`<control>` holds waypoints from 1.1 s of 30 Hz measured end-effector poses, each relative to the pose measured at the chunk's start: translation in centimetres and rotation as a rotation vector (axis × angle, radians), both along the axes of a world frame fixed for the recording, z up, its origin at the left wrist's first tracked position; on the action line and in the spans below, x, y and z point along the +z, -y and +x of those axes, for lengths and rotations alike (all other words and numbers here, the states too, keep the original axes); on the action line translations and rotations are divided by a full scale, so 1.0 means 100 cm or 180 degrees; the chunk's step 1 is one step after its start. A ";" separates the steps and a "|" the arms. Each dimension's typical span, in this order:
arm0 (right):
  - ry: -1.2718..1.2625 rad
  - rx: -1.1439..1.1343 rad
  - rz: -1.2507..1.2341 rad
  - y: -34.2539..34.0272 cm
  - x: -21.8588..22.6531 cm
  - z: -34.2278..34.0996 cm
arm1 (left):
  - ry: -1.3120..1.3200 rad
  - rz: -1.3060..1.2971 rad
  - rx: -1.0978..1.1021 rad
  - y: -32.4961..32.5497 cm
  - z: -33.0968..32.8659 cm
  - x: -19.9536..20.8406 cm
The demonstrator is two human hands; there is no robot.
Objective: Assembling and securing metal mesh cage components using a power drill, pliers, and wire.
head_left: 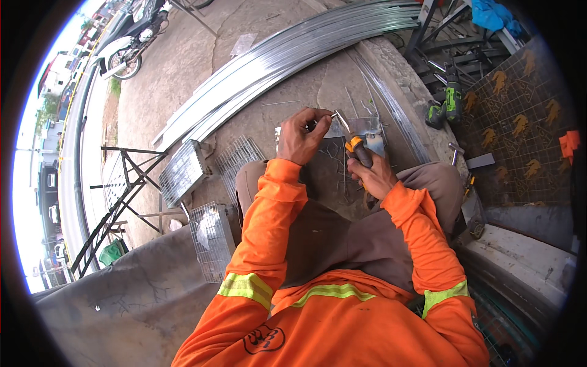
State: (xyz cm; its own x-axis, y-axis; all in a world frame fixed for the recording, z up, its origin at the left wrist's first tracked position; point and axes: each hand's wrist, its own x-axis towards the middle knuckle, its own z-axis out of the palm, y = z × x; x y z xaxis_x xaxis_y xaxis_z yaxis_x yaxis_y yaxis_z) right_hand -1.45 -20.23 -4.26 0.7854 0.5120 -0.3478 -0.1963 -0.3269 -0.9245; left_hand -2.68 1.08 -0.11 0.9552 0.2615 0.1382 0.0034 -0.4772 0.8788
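left hand (298, 137) pinching a small metal piece (334, 114) at frame centre, right hand (373, 174) clenched round orange-handled pliers (354, 144) biting it; risk: jaws slipping off the thin piece, nipping fingertips (318, 116).

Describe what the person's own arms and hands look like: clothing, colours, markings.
Both arms wear long bright orange sleeves, creased along their length, ending at the wrists. Each upper sleeve carries a yellow-green reflective band edged in grey. The left hand and right hand are bare: no gloves, and no watch or rings can be made out.
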 end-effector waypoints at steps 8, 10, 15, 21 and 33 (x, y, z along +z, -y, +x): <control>0.0517 -0.0017 -0.0354 0.001 -0.020 0.003 | 0.0104 0.0082 -0.0121 0.003 0.001 0.008; 0.0479 -0.0136 -0.0139 0.003 -0.024 0.002 | 0.0109 -0.0021 -0.0068 0.003 0.003 0.006; 0.0368 -0.0116 -0.0298 -0.004 -0.004 -0.004 | 0.0259 -0.0113 -0.0083 0.002 0.002 0.005; -0.0083 -0.0078 -0.0103 -0.005 0.012 -0.008 | 0.0603 0.1230 -0.0186 0.013 0.000 0.021; -0.0180 0.0006 -0.0003 -0.003 0.020 -0.018 | -0.0460 0.0837 -0.0690 0.004 0.002 0.036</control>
State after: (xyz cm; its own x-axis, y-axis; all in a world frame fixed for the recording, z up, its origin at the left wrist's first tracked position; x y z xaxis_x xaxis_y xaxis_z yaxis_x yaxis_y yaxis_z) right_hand -3.21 -19.95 -2.31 0.7636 0.5130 -0.3922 -0.2477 -0.3282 -0.9115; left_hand -2.50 0.65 3.52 0.9991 0.0244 0.0335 -0.0074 -0.6900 0.7238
